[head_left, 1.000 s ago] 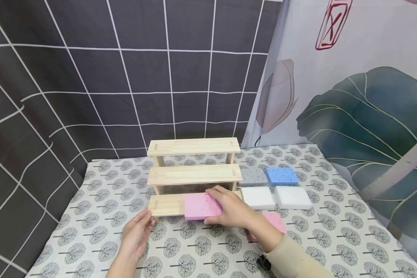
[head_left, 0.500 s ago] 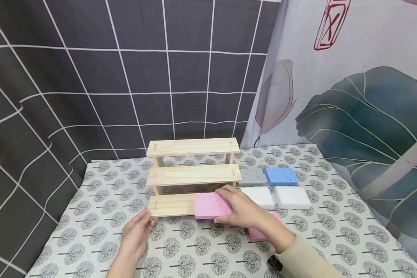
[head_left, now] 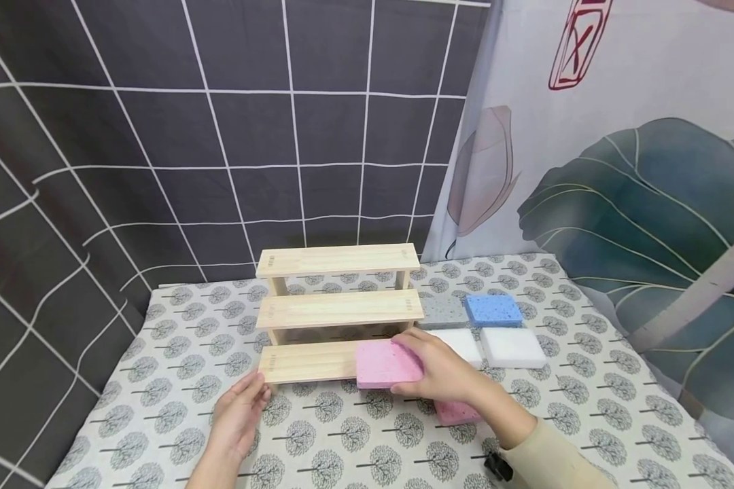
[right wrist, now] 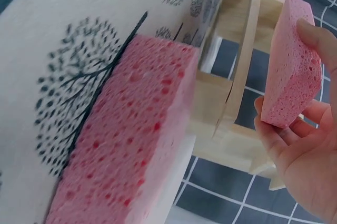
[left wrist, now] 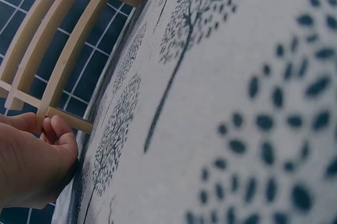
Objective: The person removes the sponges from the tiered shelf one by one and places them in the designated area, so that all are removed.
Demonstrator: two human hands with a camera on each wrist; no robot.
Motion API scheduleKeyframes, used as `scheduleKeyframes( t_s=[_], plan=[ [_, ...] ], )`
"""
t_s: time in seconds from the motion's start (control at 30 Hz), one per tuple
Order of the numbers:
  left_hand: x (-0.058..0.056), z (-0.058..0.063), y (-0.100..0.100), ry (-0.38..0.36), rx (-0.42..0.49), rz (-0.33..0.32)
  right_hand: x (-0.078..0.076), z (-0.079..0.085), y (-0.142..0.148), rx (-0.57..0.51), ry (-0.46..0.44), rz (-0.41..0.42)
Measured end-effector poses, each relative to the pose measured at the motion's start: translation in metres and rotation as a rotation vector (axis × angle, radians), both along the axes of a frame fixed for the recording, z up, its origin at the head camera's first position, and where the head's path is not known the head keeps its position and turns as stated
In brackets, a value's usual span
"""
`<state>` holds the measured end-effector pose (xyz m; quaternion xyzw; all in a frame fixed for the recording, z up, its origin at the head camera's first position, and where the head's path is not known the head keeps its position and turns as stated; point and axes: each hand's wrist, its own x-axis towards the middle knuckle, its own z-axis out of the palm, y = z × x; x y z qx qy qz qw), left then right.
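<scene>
My right hand [head_left: 437, 367] grips a pink sponge [head_left: 387, 365] by its right side, over the right part of the lowest step of a three-tier wooden shelf [head_left: 339, 311]. In the right wrist view, thumb and fingers pinch this sponge [right wrist: 289, 66] across two opposite edges. My left hand [head_left: 237, 418] pinches the front left corner of the lowest step. The left wrist view has its thumb and curled fingers [left wrist: 59, 129] on that board's end. A second pink sponge [head_left: 455, 411] lies on the cloth under my right forearm, partly hidden by it.
To the right of the shelf lie a grey sponge [head_left: 442, 312], a blue sponge [head_left: 493, 310] and two white sponges, one [head_left: 514, 348] fully visible and one [head_left: 459, 343] partly behind my hand. A tree-print cloth [head_left: 318, 455] covers the table. A dark grid-pattern curtain [head_left: 330, 129] hangs behind.
My right hand has moved to the right along the lowest step with the pink sponge, baring more of the board's left part. My left hand has stayed at the corner.
</scene>
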<state>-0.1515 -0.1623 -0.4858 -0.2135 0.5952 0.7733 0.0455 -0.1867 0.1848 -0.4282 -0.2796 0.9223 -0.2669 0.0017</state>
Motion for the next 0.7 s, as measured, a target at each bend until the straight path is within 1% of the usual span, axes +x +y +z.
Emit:
scheduleKeyframes(
  t_s=[0.23, 0.4, 0.7],
  plan=[
    [0.0, -0.001, 0.0, 0.01, -0.003, -0.012, 0.0, -0.003, 0.01, 0.0, 0.002, -0.008],
    [0.0, 0.0, 0.0, 0.012, 0.017, -0.006, 0.0, -0.003, 0.016, -0.005, 0.001, -0.012],
    [0.0, -0.001, 0.0, 0.015, 0.02, -0.001, -0.001, -0.005, 0.026, -0.049, -0.01, -0.013]
  ],
)
